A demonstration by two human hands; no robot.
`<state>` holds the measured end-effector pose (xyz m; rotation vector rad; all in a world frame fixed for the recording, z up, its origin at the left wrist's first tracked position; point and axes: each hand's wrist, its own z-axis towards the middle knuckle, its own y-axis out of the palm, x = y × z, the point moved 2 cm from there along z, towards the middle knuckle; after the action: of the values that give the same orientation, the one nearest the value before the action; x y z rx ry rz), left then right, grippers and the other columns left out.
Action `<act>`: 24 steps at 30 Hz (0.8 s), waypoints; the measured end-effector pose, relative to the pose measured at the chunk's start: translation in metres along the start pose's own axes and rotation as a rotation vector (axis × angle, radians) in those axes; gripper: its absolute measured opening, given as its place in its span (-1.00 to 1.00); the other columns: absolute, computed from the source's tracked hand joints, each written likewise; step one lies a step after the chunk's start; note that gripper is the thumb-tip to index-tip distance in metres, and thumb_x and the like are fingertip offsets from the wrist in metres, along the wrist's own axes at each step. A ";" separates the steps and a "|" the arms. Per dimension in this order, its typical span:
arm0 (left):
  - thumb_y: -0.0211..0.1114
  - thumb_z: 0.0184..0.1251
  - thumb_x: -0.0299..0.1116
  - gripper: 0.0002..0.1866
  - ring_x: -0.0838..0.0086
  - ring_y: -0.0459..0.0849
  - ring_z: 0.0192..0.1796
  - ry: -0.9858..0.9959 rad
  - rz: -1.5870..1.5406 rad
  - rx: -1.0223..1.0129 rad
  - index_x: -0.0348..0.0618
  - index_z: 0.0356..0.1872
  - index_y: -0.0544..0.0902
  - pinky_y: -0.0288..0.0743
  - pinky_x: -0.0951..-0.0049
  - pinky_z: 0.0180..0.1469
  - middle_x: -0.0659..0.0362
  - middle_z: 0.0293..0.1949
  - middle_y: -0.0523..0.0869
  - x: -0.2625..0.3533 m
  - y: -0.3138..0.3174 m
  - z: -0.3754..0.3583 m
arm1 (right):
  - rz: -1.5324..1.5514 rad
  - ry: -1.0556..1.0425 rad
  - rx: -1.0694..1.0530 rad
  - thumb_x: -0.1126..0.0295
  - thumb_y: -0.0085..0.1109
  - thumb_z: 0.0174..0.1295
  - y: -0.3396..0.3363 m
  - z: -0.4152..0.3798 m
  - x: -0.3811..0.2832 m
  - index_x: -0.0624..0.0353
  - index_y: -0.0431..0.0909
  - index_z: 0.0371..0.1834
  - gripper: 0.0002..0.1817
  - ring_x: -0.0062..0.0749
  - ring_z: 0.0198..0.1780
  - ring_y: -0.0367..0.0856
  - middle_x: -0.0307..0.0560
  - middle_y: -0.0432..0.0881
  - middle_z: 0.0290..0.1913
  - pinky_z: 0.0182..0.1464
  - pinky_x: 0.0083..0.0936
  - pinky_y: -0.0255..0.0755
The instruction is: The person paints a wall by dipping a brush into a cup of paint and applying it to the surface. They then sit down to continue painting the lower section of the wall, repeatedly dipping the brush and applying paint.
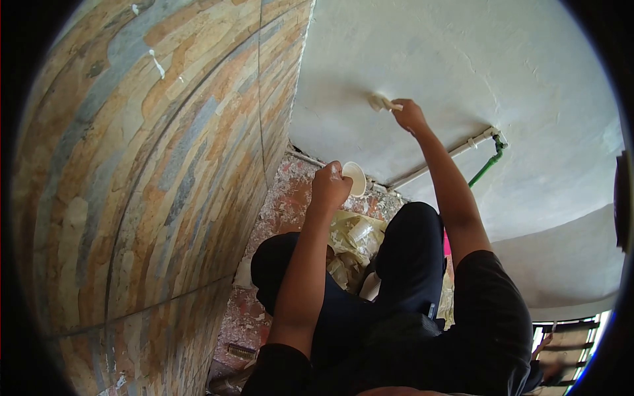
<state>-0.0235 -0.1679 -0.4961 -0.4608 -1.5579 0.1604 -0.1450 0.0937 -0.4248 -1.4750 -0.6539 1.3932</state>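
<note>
My right hand [410, 117] is closed around the pale handle of a paintbrush [381, 102], whose light head is at the whitish wall [396, 46]. A small white cup [355, 179] is in my left hand [331, 187], gripped at its side near the rim. The cup's open mouth faces up toward me, and I cannot make out what is inside. My left hand is low, near the corner where the two walls meet, while my right is higher on the wall.
A stone-patterned wall [152, 198] rises on the left. From the whitish wall's base runs a white pipe [442, 162], joined to a green pipe [487, 170]. Debris and a crumpled pale sheet [347, 237] cover the floor. A brush [241, 352] lies lower left. Another person [545, 350] is at lower right.
</note>
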 end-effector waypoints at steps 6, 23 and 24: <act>0.21 -0.05 -0.42 -0.85 -0.01 0.59 -0.41 -0.002 0.037 0.017 -0.28 -0.50 0.48 0.45 0.18 -0.31 -0.10 -0.54 0.58 -0.003 0.003 -0.003 | 0.457 -0.048 0.389 0.26 -0.01 0.32 -0.035 -0.051 -0.021 0.24 0.57 -0.18 -0.72 -0.41 -0.50 0.43 -0.06 0.49 -0.54 -0.44 -0.47 0.33; 0.13 0.06 -0.60 -0.77 0.52 0.60 -0.59 -0.166 -0.382 0.244 -0.26 -0.64 0.26 0.50 0.51 -0.58 0.21 -0.65 0.38 -0.016 -0.012 0.020 | 0.759 0.032 0.401 0.22 -0.29 0.44 0.240 -0.001 0.061 0.32 0.42 -0.35 -0.60 -0.20 -0.53 0.37 0.07 0.40 -0.58 -0.40 -0.28 0.30; 0.13 0.06 -0.60 -0.77 0.52 0.60 -0.59 -0.171 -0.375 0.243 -0.26 -0.64 0.26 0.50 0.51 -0.58 0.21 -0.65 0.38 -0.017 -0.011 0.024 | 0.764 0.039 0.397 0.22 -0.29 0.44 0.250 0.000 0.060 0.32 0.42 -0.35 -0.60 -0.20 -0.53 0.37 0.07 0.40 -0.58 -0.40 -0.28 0.30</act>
<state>-0.0498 -0.1800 -0.5083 0.0410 -1.7370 0.0988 -0.1901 0.0499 -0.6741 -1.4695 0.2578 1.9151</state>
